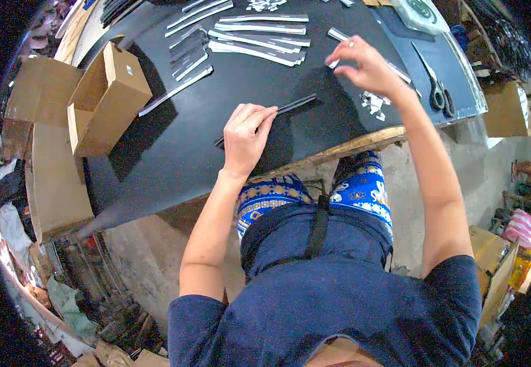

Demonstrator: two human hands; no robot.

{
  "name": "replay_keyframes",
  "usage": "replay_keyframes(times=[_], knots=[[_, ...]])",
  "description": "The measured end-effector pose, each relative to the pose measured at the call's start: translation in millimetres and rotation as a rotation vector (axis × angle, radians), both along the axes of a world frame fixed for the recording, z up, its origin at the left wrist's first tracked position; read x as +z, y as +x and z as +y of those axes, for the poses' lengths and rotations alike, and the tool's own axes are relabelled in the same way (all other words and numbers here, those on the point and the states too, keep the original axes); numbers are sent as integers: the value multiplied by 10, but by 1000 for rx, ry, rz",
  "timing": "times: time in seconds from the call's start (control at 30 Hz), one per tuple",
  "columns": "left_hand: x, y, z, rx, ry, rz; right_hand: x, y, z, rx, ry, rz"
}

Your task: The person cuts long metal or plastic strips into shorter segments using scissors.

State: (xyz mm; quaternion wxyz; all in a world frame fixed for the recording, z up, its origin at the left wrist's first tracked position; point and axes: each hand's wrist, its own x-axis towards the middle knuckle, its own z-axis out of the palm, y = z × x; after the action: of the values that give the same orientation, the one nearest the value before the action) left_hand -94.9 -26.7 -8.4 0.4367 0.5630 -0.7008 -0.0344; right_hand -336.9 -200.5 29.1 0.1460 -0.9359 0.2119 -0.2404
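two hands at black table [174, 140]. l hand [247, 137] fingers curled together, clamped down on dark strip [296, 104], which runs out past fingertips toward r hand [366, 64]. r fingers loosely apart, hovering just over grey strip [400, 73].

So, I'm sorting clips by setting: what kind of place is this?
Probably a small craft or packing workshop: stacks of cut strips on a black worktable, scissors, and a cardboard box at its edge.
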Motion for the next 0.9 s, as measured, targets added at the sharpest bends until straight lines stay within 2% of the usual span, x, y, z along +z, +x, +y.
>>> replay_keyframes(times=[0.1, 0.2, 0.33, 0.4, 0.53, 0.7, 0.83, 0.9], knots=[[-13, -13, -14, -16, -48, 12, 46, -56, -255, -37, -81, 24], [-27, -8, -9, -10, -31, 17, -28, -29, -491, 33, 49, 121], [-20, 7, 1, -12, 0, 16, -53, -7, -631, 64, -6, 120], [-11, 2, -2, -17, -12, 23, 47, 14, -641, 26, 202, 281], [-23, 9, -8, -17, -6, 31, 4, 13, -706, 3, 296, 363], [11, 0, -5, -13, 6, 41, -4, -83, -560, -26, 91, 207], [15, 3, -7, -6, 20, 39, 112, -17, -134, -34, 82, 34], [8, 3, -11, -2, 20, 34, 252, 78, 149, 6, 239, -113]])
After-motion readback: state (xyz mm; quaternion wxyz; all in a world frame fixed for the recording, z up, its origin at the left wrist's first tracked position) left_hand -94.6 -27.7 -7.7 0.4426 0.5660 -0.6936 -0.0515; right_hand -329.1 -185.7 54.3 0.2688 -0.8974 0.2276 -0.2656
